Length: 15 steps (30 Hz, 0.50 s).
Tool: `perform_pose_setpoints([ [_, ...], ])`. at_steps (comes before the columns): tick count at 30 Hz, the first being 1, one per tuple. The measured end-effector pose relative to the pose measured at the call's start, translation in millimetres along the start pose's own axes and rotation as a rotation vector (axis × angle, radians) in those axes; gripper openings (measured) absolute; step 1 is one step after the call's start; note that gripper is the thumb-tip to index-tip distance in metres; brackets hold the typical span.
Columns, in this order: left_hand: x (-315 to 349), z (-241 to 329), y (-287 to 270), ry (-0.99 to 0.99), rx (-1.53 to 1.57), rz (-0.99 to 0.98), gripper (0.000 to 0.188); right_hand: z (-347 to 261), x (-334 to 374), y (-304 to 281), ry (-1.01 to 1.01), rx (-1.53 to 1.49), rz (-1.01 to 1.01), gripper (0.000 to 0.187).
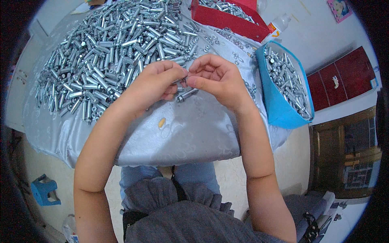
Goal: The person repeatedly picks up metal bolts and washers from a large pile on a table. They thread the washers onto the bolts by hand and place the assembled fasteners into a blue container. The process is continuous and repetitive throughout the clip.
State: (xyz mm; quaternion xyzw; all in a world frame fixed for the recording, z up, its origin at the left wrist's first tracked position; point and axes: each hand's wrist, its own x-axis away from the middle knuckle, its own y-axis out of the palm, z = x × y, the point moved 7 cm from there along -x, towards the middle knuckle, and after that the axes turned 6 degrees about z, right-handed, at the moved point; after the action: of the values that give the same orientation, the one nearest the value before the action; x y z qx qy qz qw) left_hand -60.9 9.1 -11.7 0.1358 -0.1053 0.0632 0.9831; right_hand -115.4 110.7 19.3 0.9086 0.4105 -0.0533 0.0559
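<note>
My left hand (157, 83) and my right hand (216, 79) meet over the near middle of the table, with thumbs and fingertips pinched together. Between the fingertips a small dark metal piece shows in part; my fingers cover too much of it to tell its kind. Just below them a silver expansion bolt (187, 95) lies on the cloth. A large heap of silver expansion bolts (117, 52) spreads beside and beyond my left hand. Loose washers and rings (237, 58) are scattered beyond and to the right of my right hand.
A blue bin (279, 117) of bolts stands at the right edge, a red box (227, 20) of metal parts behind it. A plastic bottle (279, 25) is between them. A yellow piece (162, 122) lies on the silvery tablecloth (194, 148). A blue stool (45, 190) stands on the floor, left.
</note>
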Motion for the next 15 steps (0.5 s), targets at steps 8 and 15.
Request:
perform_pose_setpoints([
  [8,-0.4,-0.2,2.5,0.038,0.013,-0.027,0.013,3.3,-1.2,-1.4,0.019,-0.014,0.001,0.020],
  [15,1.0,0.0,4.2,0.053,-0.036,0.042,0.020,7.7,-0.1,4.4,0.080,-0.019,-0.071,0.016],
])
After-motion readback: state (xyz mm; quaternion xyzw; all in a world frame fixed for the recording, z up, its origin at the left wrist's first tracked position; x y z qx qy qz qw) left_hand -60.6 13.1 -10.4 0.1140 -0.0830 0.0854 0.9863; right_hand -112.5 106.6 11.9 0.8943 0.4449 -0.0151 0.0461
